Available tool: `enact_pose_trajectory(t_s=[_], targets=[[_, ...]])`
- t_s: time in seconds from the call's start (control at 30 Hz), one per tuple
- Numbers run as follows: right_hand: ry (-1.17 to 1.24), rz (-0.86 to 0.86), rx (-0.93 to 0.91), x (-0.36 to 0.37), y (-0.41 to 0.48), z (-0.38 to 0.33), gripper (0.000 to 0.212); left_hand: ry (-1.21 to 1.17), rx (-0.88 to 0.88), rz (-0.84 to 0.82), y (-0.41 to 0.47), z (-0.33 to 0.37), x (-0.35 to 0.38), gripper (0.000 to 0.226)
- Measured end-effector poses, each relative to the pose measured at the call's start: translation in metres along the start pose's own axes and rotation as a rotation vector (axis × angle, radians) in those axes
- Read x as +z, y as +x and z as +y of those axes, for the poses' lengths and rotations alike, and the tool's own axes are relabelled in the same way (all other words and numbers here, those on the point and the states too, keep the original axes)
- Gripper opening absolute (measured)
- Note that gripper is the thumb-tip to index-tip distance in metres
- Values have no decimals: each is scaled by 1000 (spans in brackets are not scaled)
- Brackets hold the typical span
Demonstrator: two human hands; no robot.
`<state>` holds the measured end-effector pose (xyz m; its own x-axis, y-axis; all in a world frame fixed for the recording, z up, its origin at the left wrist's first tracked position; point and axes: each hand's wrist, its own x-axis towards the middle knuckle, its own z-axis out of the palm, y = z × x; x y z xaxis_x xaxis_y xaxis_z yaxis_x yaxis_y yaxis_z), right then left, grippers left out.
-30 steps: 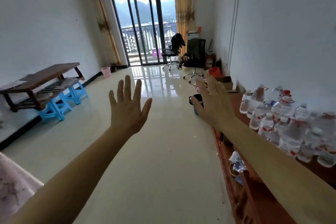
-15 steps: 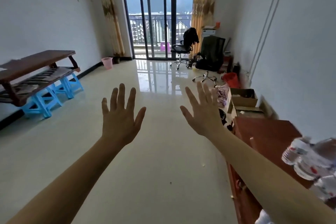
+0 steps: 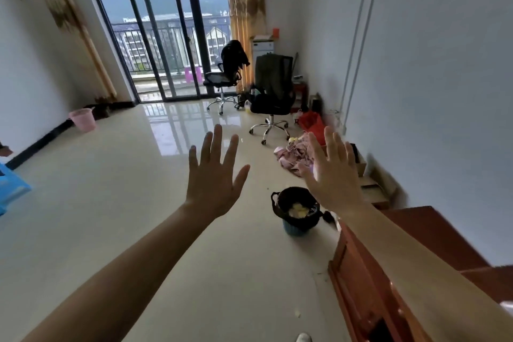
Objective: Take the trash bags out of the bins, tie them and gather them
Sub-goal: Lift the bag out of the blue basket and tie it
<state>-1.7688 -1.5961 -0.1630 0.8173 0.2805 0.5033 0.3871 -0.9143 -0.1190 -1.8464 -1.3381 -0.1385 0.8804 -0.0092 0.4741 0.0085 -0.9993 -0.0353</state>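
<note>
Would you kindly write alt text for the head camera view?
Two empty hands, left and right, reach out open over a glossy floor toward a blue bin lined with a black bag. A pink bin stands far left.

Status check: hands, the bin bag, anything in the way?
Left hand and right hand open, empty. Black bag sits untied in blue bin, by the wooden cabinet. Floor ahead unobstructed.
</note>
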Motion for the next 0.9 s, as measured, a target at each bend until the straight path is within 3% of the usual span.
enact_pose_trajectory(t_s=[0.3,0.57,0.73,0.9], targets=[[-1,-98,115,126,218,129,71,-45,14,-74,263,13,152,72],[-41,-166,198,213,355,171,69,-123,124,-116,439,-9,259,72],[-186,-177,395,253,392,199,69,-267,277,-166,543,-7,339,72],[-238,-202,754,278,403,203,67,-363,509,-243,621,-10,400,71]])
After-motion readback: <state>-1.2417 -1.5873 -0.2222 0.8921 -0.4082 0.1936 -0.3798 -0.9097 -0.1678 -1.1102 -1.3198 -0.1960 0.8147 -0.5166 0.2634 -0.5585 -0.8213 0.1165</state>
